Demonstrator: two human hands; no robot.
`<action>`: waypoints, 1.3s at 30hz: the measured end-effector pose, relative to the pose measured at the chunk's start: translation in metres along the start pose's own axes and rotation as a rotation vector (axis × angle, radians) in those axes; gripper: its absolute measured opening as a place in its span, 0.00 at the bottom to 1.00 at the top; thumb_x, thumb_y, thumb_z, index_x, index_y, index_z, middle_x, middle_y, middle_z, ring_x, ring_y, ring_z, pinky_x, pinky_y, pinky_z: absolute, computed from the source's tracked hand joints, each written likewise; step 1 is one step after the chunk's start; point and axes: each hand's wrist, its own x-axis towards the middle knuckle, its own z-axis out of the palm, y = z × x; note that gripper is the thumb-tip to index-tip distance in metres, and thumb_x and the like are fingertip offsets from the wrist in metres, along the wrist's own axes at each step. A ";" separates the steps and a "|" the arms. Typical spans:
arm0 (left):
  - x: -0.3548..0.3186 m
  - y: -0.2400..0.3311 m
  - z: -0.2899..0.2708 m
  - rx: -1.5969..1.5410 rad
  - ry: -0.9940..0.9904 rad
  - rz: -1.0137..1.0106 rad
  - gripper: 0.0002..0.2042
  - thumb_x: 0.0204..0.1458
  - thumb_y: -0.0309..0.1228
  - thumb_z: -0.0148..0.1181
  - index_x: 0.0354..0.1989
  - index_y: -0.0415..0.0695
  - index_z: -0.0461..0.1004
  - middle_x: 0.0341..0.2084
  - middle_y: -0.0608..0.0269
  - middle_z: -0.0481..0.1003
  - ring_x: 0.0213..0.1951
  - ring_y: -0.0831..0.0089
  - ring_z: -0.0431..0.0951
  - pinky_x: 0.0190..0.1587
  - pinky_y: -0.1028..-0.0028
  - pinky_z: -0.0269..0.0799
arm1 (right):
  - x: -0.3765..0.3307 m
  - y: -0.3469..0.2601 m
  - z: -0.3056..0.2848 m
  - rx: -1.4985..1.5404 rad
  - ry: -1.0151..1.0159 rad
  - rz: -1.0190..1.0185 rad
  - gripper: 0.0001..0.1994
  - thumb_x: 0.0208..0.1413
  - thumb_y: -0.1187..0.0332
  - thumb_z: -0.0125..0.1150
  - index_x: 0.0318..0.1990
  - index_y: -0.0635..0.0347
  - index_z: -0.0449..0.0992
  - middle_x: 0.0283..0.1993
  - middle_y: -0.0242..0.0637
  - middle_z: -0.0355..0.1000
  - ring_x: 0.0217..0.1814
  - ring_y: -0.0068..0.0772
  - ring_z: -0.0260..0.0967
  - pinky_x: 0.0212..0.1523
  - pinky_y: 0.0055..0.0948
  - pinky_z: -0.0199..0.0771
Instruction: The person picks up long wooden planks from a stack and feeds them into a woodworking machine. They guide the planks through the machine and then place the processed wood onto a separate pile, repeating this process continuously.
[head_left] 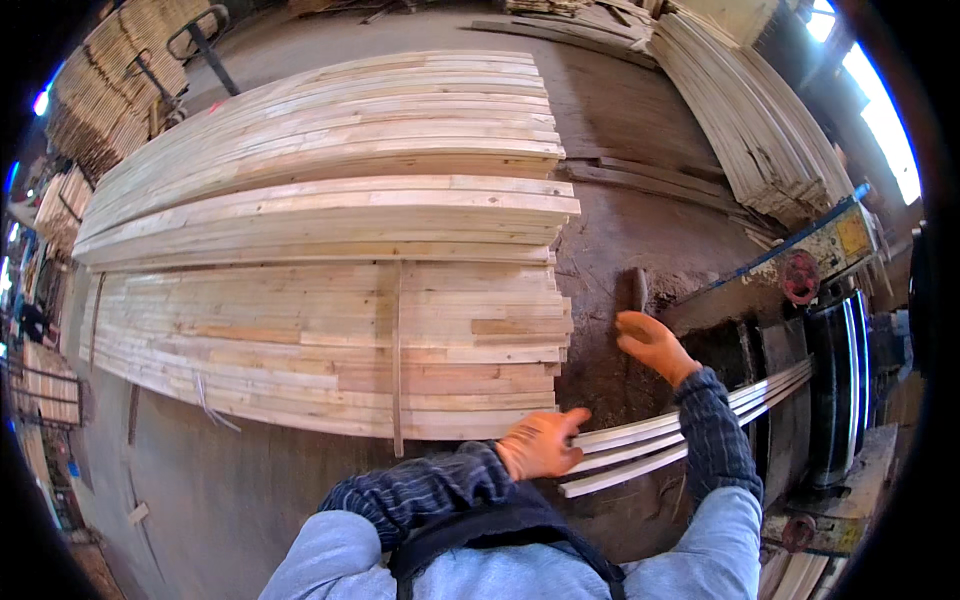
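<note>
Three narrow wooden strips [640,463] slant from the machine at the right toward my body. My left hand [540,443], in an orange glove, is at their near ends, its index finger stretched out to the right. Whether it touches the strips I cannot tell; nothing shows in its grasp. My right hand [657,345], gloved in orange too, hovers beyond the strips with its fingers loosely bent and apart, holding nothing visible. Left of both hands lies a large stack of pale wooden boards [300,310], with a thin crosswise batten [397,360] on its lower front layer.
At the right stands a machine with a dark roller [835,385], a red handwheel [800,277] and a blue-edged beam [770,262]. A long bundle of boards [750,120] lies at the far right. Further stacks [120,90] and a cart handle [208,55] are at the far left.
</note>
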 end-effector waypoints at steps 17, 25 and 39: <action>-0.096 -0.367 -0.410 -1.040 1.124 -0.422 0.37 0.65 0.47 0.63 0.79 0.52 0.54 0.75 0.55 0.60 0.73 0.56 0.63 0.71 0.54 0.65 | 0.356 0.021 0.054 0.537 0.607 0.205 0.25 0.60 0.50 0.73 0.62 0.40 0.75 0.57 0.26 0.76 0.55 0.30 0.71 0.52 0.35 0.68; -0.078 -0.398 -0.468 -1.402 1.372 -0.251 0.26 0.54 0.41 0.77 0.57 0.48 0.73 0.48 0.63 0.77 0.50 0.66 0.80 0.51 0.63 0.80 | 0.328 0.063 0.038 0.778 0.516 0.175 0.14 0.59 0.56 0.71 0.51 0.41 0.80 0.51 0.26 0.77 0.50 0.31 0.73 0.49 0.38 0.76; -0.182 -0.268 -0.188 -0.040 0.945 -0.417 0.17 0.60 0.41 0.70 0.54 0.46 0.81 0.44 0.67 0.82 0.42 0.74 0.82 0.40 0.71 0.79 | 0.255 -0.130 0.362 0.023 -0.911 0.085 0.45 0.62 0.45 0.70 0.77 0.64 0.59 0.77 0.48 0.62 0.78 0.43 0.59 0.77 0.38 0.60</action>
